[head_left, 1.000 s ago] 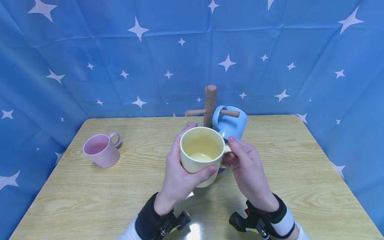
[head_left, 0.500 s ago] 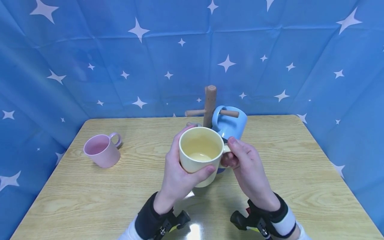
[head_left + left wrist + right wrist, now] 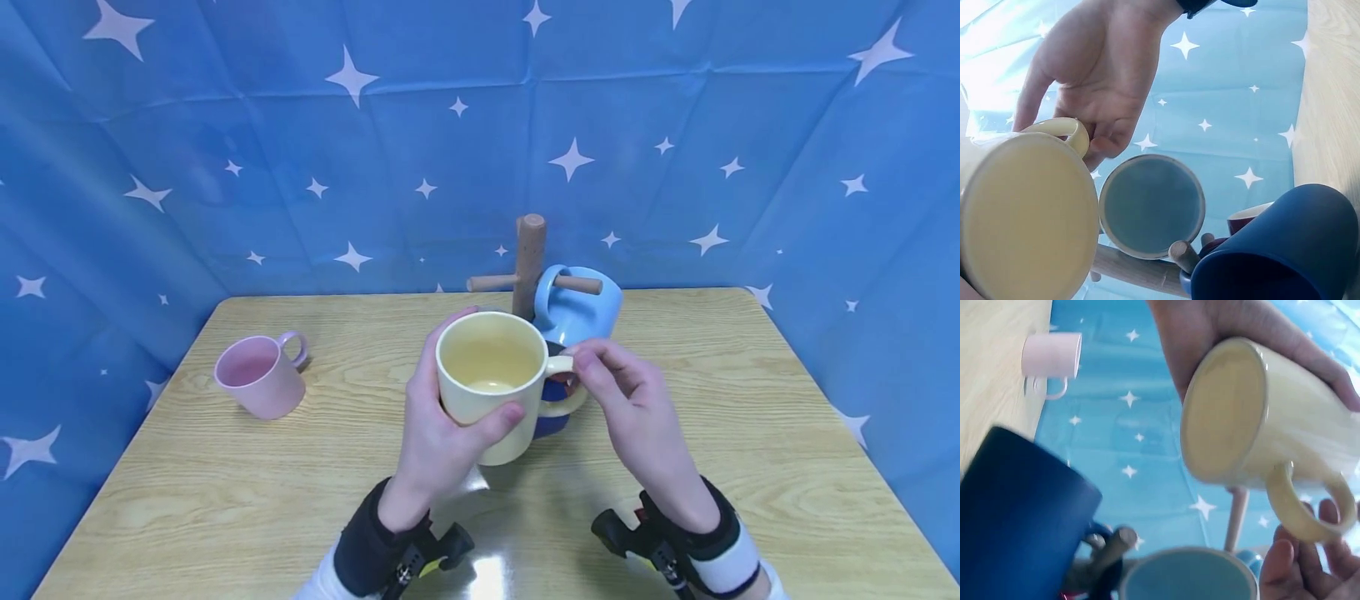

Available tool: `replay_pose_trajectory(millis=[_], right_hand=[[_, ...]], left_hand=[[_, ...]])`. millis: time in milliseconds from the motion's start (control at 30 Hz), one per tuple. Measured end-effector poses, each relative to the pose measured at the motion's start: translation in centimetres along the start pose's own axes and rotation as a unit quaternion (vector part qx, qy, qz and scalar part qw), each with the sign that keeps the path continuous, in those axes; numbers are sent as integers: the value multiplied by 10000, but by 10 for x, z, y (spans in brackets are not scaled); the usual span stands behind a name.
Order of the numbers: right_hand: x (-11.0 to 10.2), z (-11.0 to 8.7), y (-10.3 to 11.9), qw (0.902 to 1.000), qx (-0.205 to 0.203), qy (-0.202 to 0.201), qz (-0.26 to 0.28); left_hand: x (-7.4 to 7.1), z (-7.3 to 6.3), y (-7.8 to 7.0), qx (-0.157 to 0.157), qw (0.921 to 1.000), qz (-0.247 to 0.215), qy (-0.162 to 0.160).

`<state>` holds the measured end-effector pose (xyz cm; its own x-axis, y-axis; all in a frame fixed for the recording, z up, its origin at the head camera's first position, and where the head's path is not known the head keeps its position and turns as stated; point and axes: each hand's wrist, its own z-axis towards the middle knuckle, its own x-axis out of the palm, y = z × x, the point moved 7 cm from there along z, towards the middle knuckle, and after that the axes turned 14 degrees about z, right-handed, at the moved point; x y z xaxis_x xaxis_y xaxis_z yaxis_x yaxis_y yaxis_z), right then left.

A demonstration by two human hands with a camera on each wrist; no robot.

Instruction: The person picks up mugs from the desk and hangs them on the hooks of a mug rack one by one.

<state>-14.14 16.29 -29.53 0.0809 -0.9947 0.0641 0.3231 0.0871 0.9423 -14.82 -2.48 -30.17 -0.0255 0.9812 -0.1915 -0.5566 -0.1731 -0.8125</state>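
Roughly upright yellow mug [image 3: 489, 371], handle [image 3: 558, 407] pointing right.

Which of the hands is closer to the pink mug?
The left. The left hand, around the yellow mug, is to the right of the pink mug, apart from it. The right hand is farther right, at the yellow mug's handle.

1 pink mug [image 3: 264, 390] upright on wood-grain table [image 3: 225, 492], left side, handle toward far right. Creased blue cloth [image 3: 262, 50] behind, printed with pale 4-pointed stars [image 3: 120, 28].
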Motion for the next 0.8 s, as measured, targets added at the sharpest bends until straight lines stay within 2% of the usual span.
replay_pose_trajectory(millis=[100, 233, 433, 667, 800], right_hand=[[-6, 2, 8, 9997, -209, -117, 14], [-10, 9, 23, 9974, -704, -174, -30], [-17, 22, 48, 9857, -1427, -414, -798], [-20, 38, 52, 9800, -1406, -577, -1287], [-18, 49, 48, 9796, -1264, -458, -1497]], left_hand=[[-4, 0, 2, -34, 9999, 6, -100], [-9, 2, 4, -18, 9998, -4, -211], [-15, 4, 6, 5, 9996, 31, -294], [-18, 5, 5, -59, 9994, -75, -342], [-19, 5, 7, -116, 9993, -78, -344]])
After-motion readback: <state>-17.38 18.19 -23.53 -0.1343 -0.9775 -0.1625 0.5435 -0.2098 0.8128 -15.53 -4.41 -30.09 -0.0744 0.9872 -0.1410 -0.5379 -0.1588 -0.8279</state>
